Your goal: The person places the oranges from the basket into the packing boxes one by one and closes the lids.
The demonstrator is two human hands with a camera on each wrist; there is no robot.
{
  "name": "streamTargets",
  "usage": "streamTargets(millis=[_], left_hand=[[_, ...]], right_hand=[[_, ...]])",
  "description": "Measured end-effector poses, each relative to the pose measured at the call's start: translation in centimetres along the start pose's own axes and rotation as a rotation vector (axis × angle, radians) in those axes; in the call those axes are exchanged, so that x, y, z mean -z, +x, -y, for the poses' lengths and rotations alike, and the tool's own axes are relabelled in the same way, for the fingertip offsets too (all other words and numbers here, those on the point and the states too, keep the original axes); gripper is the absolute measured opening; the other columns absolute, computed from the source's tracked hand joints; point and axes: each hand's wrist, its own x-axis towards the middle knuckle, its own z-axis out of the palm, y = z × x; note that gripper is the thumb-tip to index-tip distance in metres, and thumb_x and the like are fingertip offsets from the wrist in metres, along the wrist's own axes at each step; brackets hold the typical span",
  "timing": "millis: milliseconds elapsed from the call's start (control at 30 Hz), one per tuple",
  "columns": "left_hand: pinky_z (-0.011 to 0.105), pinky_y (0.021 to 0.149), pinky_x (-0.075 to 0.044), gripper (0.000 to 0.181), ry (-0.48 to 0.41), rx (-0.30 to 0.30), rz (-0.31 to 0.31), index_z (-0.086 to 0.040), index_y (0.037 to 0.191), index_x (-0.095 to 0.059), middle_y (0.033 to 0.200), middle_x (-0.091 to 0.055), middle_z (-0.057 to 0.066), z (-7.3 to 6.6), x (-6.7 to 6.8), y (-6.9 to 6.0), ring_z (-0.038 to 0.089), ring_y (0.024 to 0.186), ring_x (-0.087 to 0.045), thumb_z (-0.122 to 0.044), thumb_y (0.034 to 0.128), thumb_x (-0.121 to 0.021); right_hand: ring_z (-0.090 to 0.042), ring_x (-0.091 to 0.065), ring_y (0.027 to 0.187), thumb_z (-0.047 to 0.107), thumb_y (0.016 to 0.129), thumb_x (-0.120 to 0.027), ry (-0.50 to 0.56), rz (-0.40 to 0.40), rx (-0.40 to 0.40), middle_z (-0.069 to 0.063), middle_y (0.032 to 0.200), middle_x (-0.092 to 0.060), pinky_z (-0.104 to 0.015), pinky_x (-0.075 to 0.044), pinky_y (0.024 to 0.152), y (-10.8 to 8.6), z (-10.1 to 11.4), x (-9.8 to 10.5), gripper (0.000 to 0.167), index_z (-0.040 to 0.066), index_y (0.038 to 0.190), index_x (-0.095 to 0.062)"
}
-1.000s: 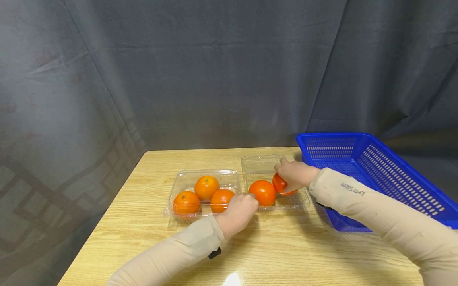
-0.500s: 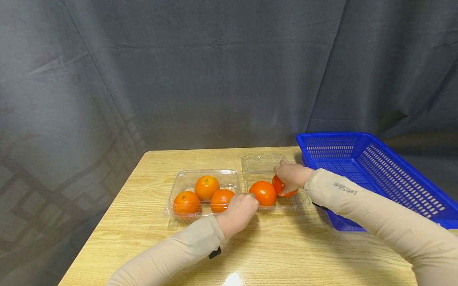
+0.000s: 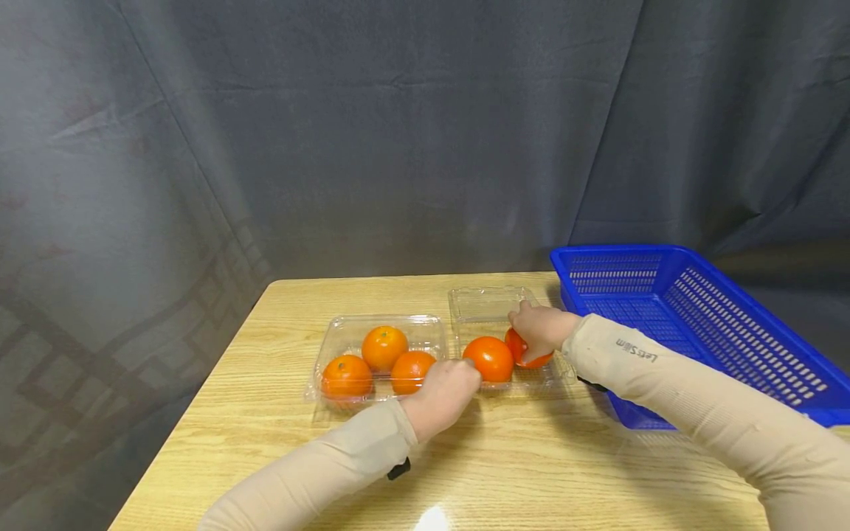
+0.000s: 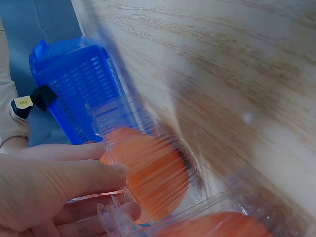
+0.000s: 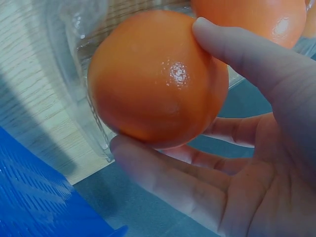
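Observation:
In the head view my right hand [image 3: 539,328] grips a smooth red-orange tomato [image 3: 516,346] at the right side of an open clear plastic clamshell container [image 3: 494,304]. Thumb and fingers wrap the tomato [image 5: 158,84] in the right wrist view. A second tomato [image 3: 488,359] sits in the container to its left. My left hand [image 3: 443,394] pinches the front left edge of this container, thumb on the clear wall [image 4: 123,111] in the left wrist view. Its fingertips are partly hidden behind the plastic.
Left of the hands stands another clear container [image 3: 335,328] with three oranges [image 3: 385,348] inside. A blue plastic basket [image 3: 654,313] stands at the right. Both rest on a wooden table [image 3: 279,339], with a dark grey curtain [image 3: 412,147] behind.
My right hand and the tomato in it have shifted slightly left and down into the container. The other tomato has moved a touch to the right. My left hand stays in place.

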Motion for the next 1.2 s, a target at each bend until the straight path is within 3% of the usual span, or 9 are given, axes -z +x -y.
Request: streamTargets(millis=[300, 533, 633, 900, 1067, 1200], left_hand=[[0.016, 0.053, -0.049, 0.013, -0.008, 0.000, 0.010, -0.022, 0.073, -0.070, 0.072, -0.065, -0.009, 0.0, 0.1, 0.1, 0.002, 0.063, -0.062, -0.010, 0.0731, -0.073], [0.015, 0.052, -0.048, 0.010, -0.056, -0.015, 0.063, -0.019, 0.075, -0.069, 0.074, -0.067, -0.007, 0.3, 0.3, 0.2, 0.003, 0.064, -0.062, -0.009, 0.0751, -0.071], [0.016, 0.053, -0.048, 0.006, -0.108, -0.025, 0.060, -0.018, 0.074, -0.068, 0.073, -0.067, -0.005, 0.6, 0.4, 0.3, 0.004, 0.062, -0.063, -0.014, 0.0783, -0.071], [0.017, 0.049, -0.044, 0.016, -0.297, -0.028, 0.046, -0.014, 0.071, -0.065, 0.067, -0.064, -0.003, 1.9, 1.0, 1.3, 0.006, 0.056, -0.055, -0.025, 0.0824, -0.069], [0.018, 0.047, -0.039, 0.019, -0.415, 0.015, 0.106, -0.011, 0.074, -0.066, 0.071, -0.064, 0.001, 3.2, 2.4, 2.7, 0.008, 0.055, -0.047, -0.024, 0.0867, -0.064], [0.023, 0.061, -0.050, 0.020, -0.495, 0.069, 0.158, -0.007, 0.094, -0.071, 0.093, -0.071, 0.005, 4.5, 3.3, 4.2, 0.012, 0.072, -0.062, -0.023, 0.0890, -0.060]], right_hand=[[-0.029, -0.061, 0.077, 0.029, 0.067, -0.082, 0.009, 0.008, -0.009, -0.025, 0.099, -0.055, -0.040, -0.055, 0.074, 0.1, 0.0, -0.1, 0.055, -0.001, 0.102, -0.053], [-0.028, -0.061, 0.076, 0.031, 0.067, -0.082, 0.020, 0.021, -0.031, -0.022, 0.095, -0.055, -0.039, -0.055, 0.074, 0.1, 0.0, -0.1, 0.058, -0.001, 0.104, -0.052], [-0.029, -0.062, 0.079, 0.032, 0.069, -0.081, 0.028, 0.039, -0.042, -0.021, 0.096, -0.056, -0.040, -0.054, 0.076, 0.2, -0.1, 0.1, 0.056, -0.001, 0.104, -0.052], [-0.033, -0.064, 0.092, 0.037, 0.080, -0.071, 0.028, 0.060, -0.064, -0.021, 0.106, -0.063, -0.044, -0.054, 0.080, 0.4, -0.6, 1.4, 0.054, -0.002, 0.113, -0.055], [-0.034, -0.064, 0.097, 0.033, 0.088, -0.062, 0.007, 0.032, -0.037, -0.022, 0.107, -0.065, -0.046, -0.052, 0.084, 0.8, -1.2, 2.3, 0.047, -0.004, 0.116, -0.056], [-0.032, -0.065, 0.094, 0.029, 0.089, -0.059, 0.033, 0.000, -0.048, -0.020, 0.103, -0.067, -0.046, -0.051, 0.084, 1.3, -1.7, 2.8, 0.041, -0.004, 0.113, -0.058]])
